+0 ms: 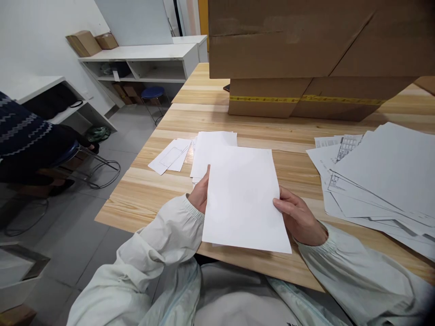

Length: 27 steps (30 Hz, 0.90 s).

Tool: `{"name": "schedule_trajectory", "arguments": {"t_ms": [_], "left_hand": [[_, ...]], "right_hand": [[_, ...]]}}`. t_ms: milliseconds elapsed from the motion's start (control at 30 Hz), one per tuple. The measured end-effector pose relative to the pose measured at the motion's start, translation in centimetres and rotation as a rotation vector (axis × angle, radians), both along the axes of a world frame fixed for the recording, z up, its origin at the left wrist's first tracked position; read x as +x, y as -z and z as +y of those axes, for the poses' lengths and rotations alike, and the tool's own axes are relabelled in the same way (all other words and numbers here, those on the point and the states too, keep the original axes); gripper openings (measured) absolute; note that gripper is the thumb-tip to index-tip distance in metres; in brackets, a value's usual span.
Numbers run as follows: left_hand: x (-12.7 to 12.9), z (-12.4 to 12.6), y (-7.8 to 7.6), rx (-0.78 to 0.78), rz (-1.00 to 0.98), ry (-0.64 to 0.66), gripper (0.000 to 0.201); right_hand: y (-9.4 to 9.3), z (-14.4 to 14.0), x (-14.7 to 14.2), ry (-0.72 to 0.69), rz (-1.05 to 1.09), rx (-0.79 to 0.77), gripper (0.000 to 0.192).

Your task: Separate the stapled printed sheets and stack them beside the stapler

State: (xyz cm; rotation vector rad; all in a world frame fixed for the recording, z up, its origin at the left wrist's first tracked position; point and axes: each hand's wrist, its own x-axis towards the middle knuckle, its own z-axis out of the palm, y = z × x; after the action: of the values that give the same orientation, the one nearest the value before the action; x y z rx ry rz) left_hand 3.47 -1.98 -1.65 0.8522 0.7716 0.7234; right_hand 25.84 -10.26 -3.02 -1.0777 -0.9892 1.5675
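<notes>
A white sheet of paper is held up between my two hands over the front of the wooden table; a sliver of another sheet shows under its lower edge. My left hand grips the left edge, its fingers mostly hidden behind the paper. On the right edge, my right hand pinches with the thumb in front and the fingers behind. Just beyond lies a small stack of white paper, partly covered by the held sheet. Beside it on the left are smaller paper slips with drawn lines.
A large spread pile of papers, some printed, lies at the right of the wooden table. Big cardboard boxes are stacked at the back. To the left, a person sits on a stool. White shelves stand behind.
</notes>
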Motion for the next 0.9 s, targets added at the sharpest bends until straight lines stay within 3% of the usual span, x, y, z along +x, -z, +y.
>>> {"name": "schedule_trajectory", "arguments": {"t_ms": [100, 200, 367, 533, 667, 900], "left_hand": [[0.1, -0.5, -0.6, -0.088, -0.108, 0.001, 0.076], [0.0, -1.0, -0.8, 0.005, -0.181, -0.002, 0.076], [-0.6, -1.2, -0.2, 0.058, -0.189, 0.145, 0.084], [-0.9, -1.0, -0.4, 0.039, -0.146, 0.199, 0.089], [-0.6, -1.1, -0.7, 0.048, -0.192, 0.189, 0.082], [-0.7, -0.9, -0.6, 0.000, -0.242, 0.153, 0.075]], "right_hand": [[-0.5, -0.5, 0.1, 0.051, -0.006, -0.036, 0.027], [-1.6, -1.1, 0.8, 0.078, -0.058, -0.069, 0.032], [-2.8, -1.6, 1.8, 0.014, -0.158, -0.097, 0.038], [-2.1, -1.6, 1.2, 0.124, -0.087, -0.065, 0.031], [-1.4, -1.6, 0.9, 0.174, -0.116, -0.006, 0.026], [-1.8, -1.4, 1.1, 0.180, -0.170, 0.041, 0.022]]}}
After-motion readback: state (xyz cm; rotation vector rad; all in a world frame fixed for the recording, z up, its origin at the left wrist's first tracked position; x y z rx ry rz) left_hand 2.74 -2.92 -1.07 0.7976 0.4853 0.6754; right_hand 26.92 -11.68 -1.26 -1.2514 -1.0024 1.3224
